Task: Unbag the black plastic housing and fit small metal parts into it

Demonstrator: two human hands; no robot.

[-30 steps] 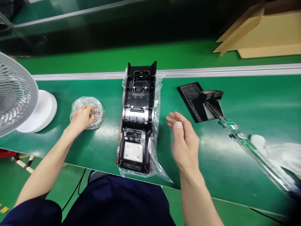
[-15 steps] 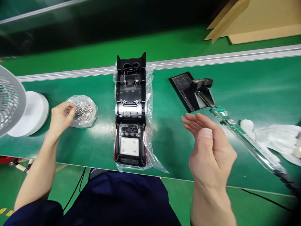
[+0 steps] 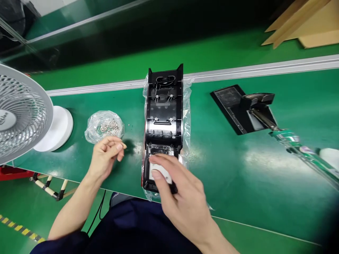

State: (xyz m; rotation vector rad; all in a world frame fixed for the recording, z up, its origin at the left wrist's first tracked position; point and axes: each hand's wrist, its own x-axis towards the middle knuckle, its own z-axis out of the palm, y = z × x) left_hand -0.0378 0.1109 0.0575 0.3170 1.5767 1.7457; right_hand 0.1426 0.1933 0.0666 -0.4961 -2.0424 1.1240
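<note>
Right hand (image 3: 182,197) now over long black housing (image 3: 164,116), left hand (image 3: 106,157) pinched

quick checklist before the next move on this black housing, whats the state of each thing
1. Black housing lies flat on its plastic bag, open side up on the green belt: ok.
2. Right hand is over the near end of the housing, fingers on the white pad there: ok.
3. Left hand is pinched shut beside the housing; whether a screw is between the fingertips: cannot tell, too small.
4. Bag of screws sits open within the left hand's reach, a few loose screws on the belt beside it: ok.
5. Screwdriver rests on its black stand at the right, in neither hand: not ok if driving comes next.
</note>
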